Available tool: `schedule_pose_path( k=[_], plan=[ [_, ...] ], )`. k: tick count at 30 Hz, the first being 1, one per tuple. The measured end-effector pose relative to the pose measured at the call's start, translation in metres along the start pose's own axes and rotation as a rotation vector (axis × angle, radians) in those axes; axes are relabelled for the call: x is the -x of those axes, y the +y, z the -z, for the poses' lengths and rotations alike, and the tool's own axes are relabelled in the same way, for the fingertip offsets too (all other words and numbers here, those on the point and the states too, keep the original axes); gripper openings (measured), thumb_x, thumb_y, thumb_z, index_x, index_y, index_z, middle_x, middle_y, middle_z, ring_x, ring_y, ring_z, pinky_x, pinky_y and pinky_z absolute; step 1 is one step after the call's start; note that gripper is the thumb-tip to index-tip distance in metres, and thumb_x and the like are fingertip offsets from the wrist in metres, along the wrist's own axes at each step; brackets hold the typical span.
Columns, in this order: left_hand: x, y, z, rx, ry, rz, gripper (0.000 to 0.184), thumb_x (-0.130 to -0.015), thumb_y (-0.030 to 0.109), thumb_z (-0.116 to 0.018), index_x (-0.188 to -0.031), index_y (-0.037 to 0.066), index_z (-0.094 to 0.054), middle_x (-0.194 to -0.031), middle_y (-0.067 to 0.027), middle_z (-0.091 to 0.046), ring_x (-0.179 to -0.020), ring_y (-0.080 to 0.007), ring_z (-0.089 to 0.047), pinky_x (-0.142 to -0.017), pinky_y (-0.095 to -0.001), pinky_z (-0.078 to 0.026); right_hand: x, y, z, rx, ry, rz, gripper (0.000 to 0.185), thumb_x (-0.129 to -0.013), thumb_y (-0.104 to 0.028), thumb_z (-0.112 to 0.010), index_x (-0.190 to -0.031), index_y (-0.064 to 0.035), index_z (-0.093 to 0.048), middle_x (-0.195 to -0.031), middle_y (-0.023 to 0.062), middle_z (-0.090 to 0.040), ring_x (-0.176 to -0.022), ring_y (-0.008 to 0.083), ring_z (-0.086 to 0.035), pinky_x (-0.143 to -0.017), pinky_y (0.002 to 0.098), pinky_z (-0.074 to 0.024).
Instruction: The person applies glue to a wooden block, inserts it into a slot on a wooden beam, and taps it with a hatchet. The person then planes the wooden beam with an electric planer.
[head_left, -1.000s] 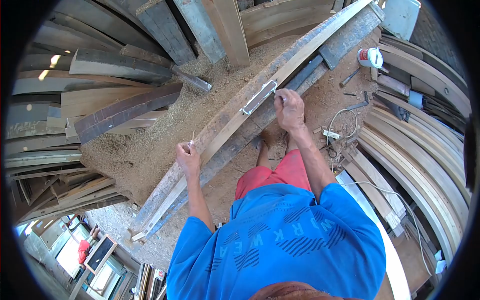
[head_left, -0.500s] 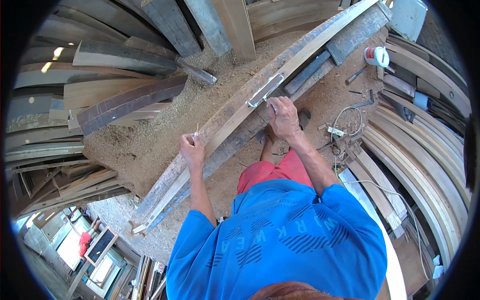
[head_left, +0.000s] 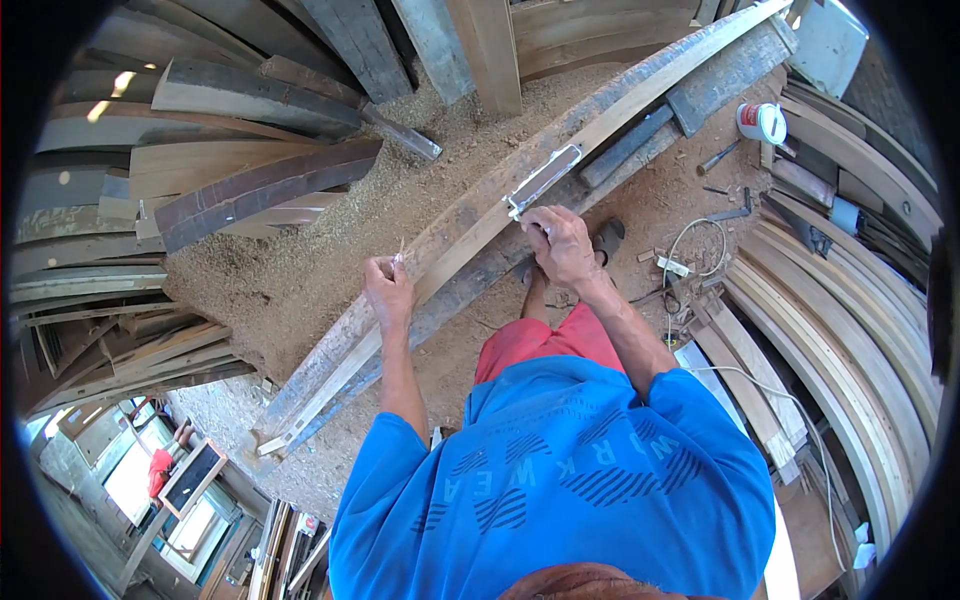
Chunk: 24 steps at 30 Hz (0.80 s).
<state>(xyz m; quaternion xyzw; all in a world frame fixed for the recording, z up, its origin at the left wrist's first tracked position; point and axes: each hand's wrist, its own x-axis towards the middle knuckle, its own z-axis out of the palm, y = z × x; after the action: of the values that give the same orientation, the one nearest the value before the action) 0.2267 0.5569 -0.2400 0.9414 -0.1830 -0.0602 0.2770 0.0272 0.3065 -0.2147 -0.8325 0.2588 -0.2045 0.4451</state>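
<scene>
Bench [head_left: 735,78] runs diagonally, lower left to upper right of frame; long wooden strip [head_left: 472,246] lies along it. Both forearms reach up from the blue shirt, elbows bent, the right more angled, crossing up-left toward centre. Right hand [head_left: 563,245], centre: wrist bent, back of hand up, fingers curled in, fingertips just beside the lower end of the dark insert; can't tell if they pinch anything or touch. Left hand [head_left: 390,290], left of centre: upright beside the strip, thumb and forefinger pinching a small pale sliver [head_left: 401,247]. Dark insert [head_left: 545,180] sits on the strip, upper centre, white paste [head_left: 514,212] around its edge.
</scene>
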Motion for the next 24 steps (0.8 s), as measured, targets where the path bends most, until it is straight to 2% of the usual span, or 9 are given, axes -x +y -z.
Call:
schedule_pose_path(
  k=[1, 7, 9, 12, 15, 16, 19, 22, 24],
  plan=[
    [0.000, -0.003, -0.002, 0.018, -0.017, 0.021, 0.020, -0.090, 0.016, -0.077, -0.091, 0.003, -0.062, -0.073, -0.0081, -0.061, -0.064, -0.0199, -0.058, -0.062, -0.0391, -0.048, -0.003, -0.005, 0.006, -0.043, -0.052, -0.016, 0.015, -0.085, -0.001, -0.067, -0.100, -0.0041, -0.069, -0.087, 0.0155, -0.069, -0.085, 0.0374, -0.066, -0.078, 0.0459, -0.0530],
    [0.002, 0.002, -0.001, 0.159, -0.021, 0.129, 0.019, -0.091, 0.016, -0.075, -0.094, 0.002, -0.062, -0.074, -0.0081, -0.063, -0.066, -0.0176, -0.059, -0.063, -0.0360, -0.049, -0.066, -0.047, 0.050, 0.026, -0.026, 0.062, 0.009, -0.095, -0.006, -0.064, -0.101, -0.0058, -0.071, -0.098, 0.0123, -0.074, -0.092, 0.0345, -0.067, -0.082, 0.0440, -0.0535],
    [0.002, 0.005, 0.000, 0.188, -0.043, 0.211, 0.018, -0.092, 0.016, -0.074, -0.094, 0.002, -0.063, -0.075, -0.0084, -0.063, -0.066, -0.0178, -0.059, -0.063, -0.0357, -0.049, -0.096, -0.047, 0.051, 0.047, -0.001, 0.189, 0.008, -0.097, -0.008, -0.066, -0.101, -0.0058, -0.071, -0.095, 0.0114, -0.073, -0.086, 0.0284, -0.069, -0.078, 0.0396, -0.0542],
    [0.003, 0.003, 0.001, 0.172, 0.007, 0.191, 0.017, -0.092, 0.015, -0.074, -0.094, 0.003, -0.063, -0.075, -0.0078, -0.063, -0.066, -0.0176, -0.059, -0.063, -0.0358, -0.049, -0.136, -0.065, 0.045, -0.071, -0.034, 0.007, 0.008, -0.097, -0.010, -0.067, -0.102, -0.0047, -0.072, -0.091, 0.0107, -0.072, -0.080, 0.0206, -0.069, -0.072, 0.0339, -0.0536],
    [0.001, 0.014, 0.012, 0.200, 0.042, 0.248, 0.019, -0.092, 0.015, -0.075, -0.090, 0.002, -0.061, -0.074, -0.0069, -0.062, -0.066, -0.0171, -0.059, -0.063, -0.0364, -0.049, -0.174, -0.085, 0.009, -0.194, 0.142, -0.076, 0.011, -0.097, -0.008, -0.068, -0.106, -0.0026, -0.072, -0.091, 0.0120, -0.070, -0.075, 0.0149, -0.066, -0.068, 0.0278, -0.0522],
    [0.001, 0.011, 0.012, 0.233, 0.062, 0.273, 0.021, -0.092, 0.014, -0.075, -0.089, 0.003, -0.058, -0.072, -0.0063, -0.059, -0.066, -0.0166, -0.059, -0.062, -0.0361, -0.050, -0.185, -0.069, -0.032, -0.440, 0.272, 0.061, 0.017, -0.096, -0.010, -0.067, -0.110, -0.0003, -0.071, -0.100, 0.0166, -0.071, -0.080, 0.0244, -0.069, -0.077, 0.0358, -0.0554],
    [0.001, 0.004, 0.017, 0.418, 0.142, 0.314, 0.029, -0.092, 0.010, -0.076, -0.085, 0.005, -0.049, -0.069, -0.0051, -0.054, -0.065, -0.0148, -0.059, -0.060, -0.0342, -0.051, -0.178, -0.086, -0.095, 0.330, -0.275, 0.377, 0.023, -0.097, -0.011, -0.064, -0.116, 0.0002, -0.069, -0.110, 0.0215, -0.070, -0.091, 0.0365, -0.071, -0.090, 0.0470, -0.0542],
    [-0.003, 0.020, 0.020, 0.776, 0.231, 0.324, 0.034, -0.093, 0.006, -0.075, -0.085, 0.006, -0.042, -0.074, -0.0049, -0.055, -0.066, -0.0131, -0.061, -0.058, -0.0309, -0.054, -0.185, -0.103, -0.095, 0.158, -0.239, 0.233, 0.031, -0.096, -0.011, -0.062, -0.125, -0.0029, -0.068, -0.122, 0.0236, -0.068, -0.104, 0.0434, -0.068, -0.100, 0.0531, -0.0485],
    [-0.012, 0.046, 0.027, 0.994, 0.227, 0.359, 0.034, -0.094, 0.005, -0.074, -0.086, 0.007, -0.041, -0.078, -0.0051, -0.055, -0.068, -0.0125, -0.062, -0.057, -0.0290, -0.056, -0.178, -0.096, -0.094, 0.033, -0.539, 0.423, 0.033, -0.095, -0.010, -0.062, -0.127, -0.0047, -0.069, -0.122, 0.0229, -0.069, -0.105, 0.0413, -0.069, -0.098, 0.0503, -0.0505]
  ],
)
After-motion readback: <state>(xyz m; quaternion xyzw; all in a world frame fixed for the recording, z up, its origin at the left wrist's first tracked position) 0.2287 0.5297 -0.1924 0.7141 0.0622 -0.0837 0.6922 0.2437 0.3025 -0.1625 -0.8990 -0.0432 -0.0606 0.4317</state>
